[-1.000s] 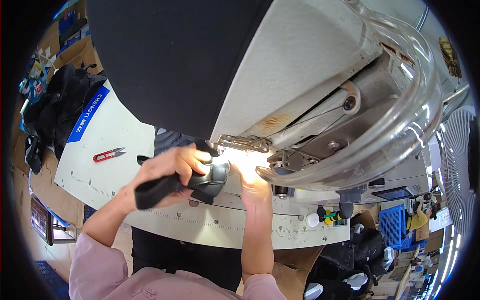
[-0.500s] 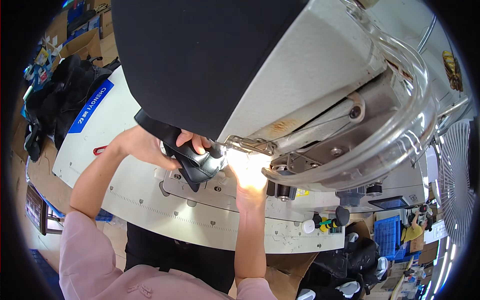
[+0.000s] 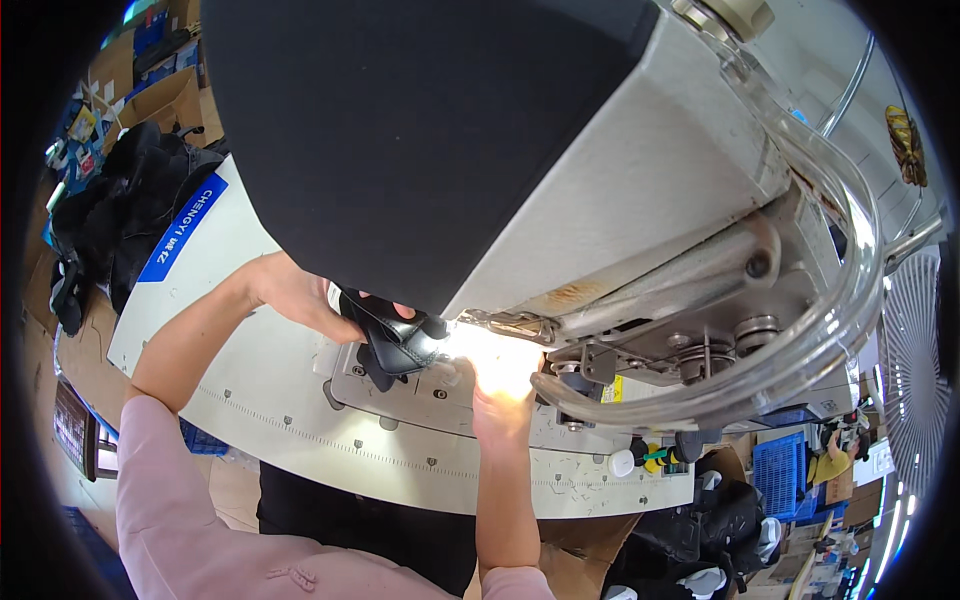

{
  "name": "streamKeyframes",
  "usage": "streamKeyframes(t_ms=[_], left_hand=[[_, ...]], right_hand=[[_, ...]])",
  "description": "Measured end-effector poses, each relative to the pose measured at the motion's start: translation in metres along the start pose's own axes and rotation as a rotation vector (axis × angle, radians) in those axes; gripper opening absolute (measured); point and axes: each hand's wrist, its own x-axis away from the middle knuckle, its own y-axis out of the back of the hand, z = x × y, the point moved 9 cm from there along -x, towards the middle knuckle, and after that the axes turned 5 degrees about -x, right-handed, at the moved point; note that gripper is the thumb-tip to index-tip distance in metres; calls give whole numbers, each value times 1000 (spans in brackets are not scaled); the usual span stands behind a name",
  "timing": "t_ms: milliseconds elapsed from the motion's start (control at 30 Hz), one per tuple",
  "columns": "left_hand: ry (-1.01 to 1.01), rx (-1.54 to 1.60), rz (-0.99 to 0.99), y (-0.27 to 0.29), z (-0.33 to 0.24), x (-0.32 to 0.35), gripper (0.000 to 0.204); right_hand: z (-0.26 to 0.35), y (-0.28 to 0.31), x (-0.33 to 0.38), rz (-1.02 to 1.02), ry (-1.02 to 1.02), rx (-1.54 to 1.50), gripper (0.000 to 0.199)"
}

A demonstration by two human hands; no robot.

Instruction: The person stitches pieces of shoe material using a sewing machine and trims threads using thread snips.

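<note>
My left hand (image 3: 305, 300) grips a black leather shoe upper (image 3: 405, 348), its fingers wrapped over the piece and partly hidden by the sewing machine (image 3: 600, 230). The upper is folded, with a stitched seam near its right end, and lies by the bright spot under the machine head. On the other side of that spot is my right hand (image 3: 502, 385), its wrist coming up from below. Glare from the lamp washes out its fingers, so what they touch is hidden.
A clear curved guard tube (image 3: 700, 405) bends round the machine's front. Black pieces (image 3: 130, 200) are heaped beyond the white table's (image 3: 290, 400) left end. Small bottles and a white lid (image 3: 621, 463) stand at its right end. A fan (image 3: 910, 370) and blue crates (image 3: 780, 475) are farther right.
The shoe upper has turned slightly, and its black strap end beside my left hand is now out of sight. My right hand stays beside the lit spot. The whole view has shifted a little.
</note>
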Motion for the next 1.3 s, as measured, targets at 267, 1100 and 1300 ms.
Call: streamKeyframes(t_ms=[267,1100,1300], left_hand=[[44,154,-264,-18,-16,17,33],[-122,-49,-482,-6,-17,19,39],[-122,-104,-488,-11,-20,21,40]], right_hand=[[21,13,3,-224,181,325,16],[44,3,-3,-96,348,958,22],[39,6,-7,-67,238,796,18]])
